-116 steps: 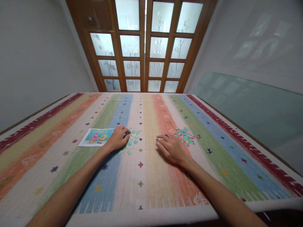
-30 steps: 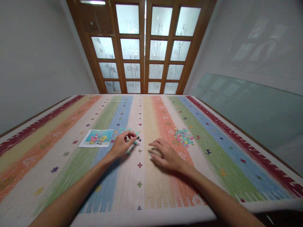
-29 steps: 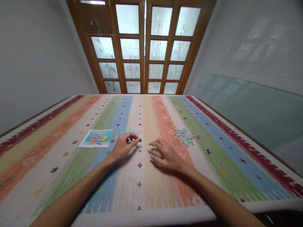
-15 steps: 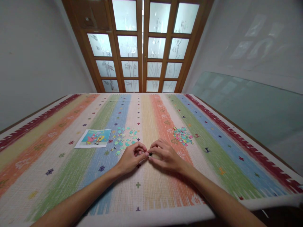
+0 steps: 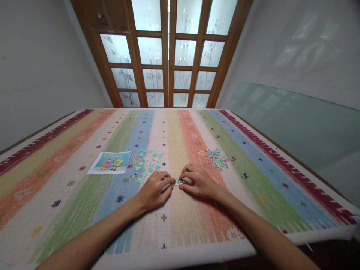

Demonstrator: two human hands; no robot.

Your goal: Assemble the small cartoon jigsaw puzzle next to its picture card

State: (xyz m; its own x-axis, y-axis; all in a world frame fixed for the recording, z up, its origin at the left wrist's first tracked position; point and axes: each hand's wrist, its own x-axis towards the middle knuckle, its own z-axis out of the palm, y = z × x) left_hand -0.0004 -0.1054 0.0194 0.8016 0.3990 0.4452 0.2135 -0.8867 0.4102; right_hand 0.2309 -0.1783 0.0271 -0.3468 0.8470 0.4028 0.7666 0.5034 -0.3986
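My left hand [image 5: 156, 188] and my right hand [image 5: 197, 181] meet at the middle of the striped cloth [image 5: 174, 221], fingertips pinched together on small jigsaw pieces [image 5: 178, 182] lying between them. Only a small light bit of those pieces shows. A loose scatter of teal puzzle pieces [image 5: 146, 163] lies just beyond my left hand. A denser heap of mixed-colour pieces [image 5: 216, 158] sits beyond my right hand. A printed cartoon reference picture [image 5: 110, 162] lies flat to the left of the teal scatter.
The striped cloth covers the whole table, whose near edge runs along the bottom of the view. A wooden door with frosted glass panes [image 5: 168, 56] stands behind the far edge. A glass sheet [image 5: 295, 123] leans along the right wall.
My left hand left the teal scatter with a piece and moved right and nearer to me. My right hand slid left to meet it; both now pinch the pieces together.
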